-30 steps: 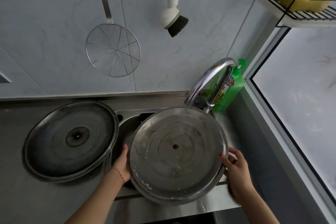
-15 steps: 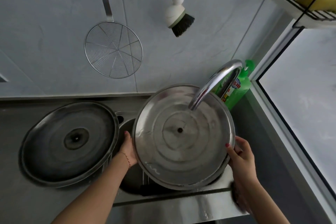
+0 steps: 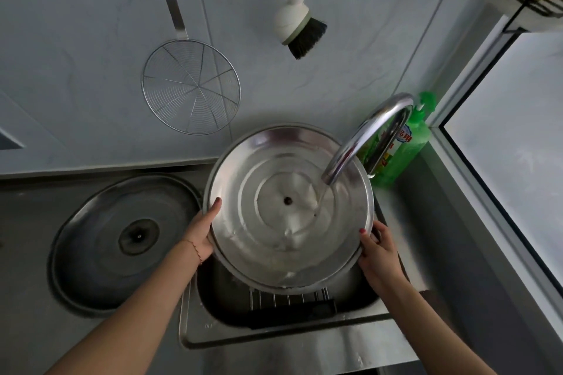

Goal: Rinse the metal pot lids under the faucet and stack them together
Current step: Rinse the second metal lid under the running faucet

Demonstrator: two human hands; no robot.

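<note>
Head view: left hand [image 3: 199,233] and right hand [image 3: 379,252] are clamped on opposite rims of one metal lid [image 3: 274,240], held tilted over the sink [image 3: 274,332]. Water from the faucet [image 3: 365,140] is seen sheeting across its underside; rinse judged in progress. Second lid [image 3: 100,240] is laid flat on the desk [image 3: 24,298] at left, rinse status undetermined. Stacking not yet done.

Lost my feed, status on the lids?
Both hands, left hand and right hand, gripping lid under running faucet. Second lid on counter. Nothing blocking.
</note>
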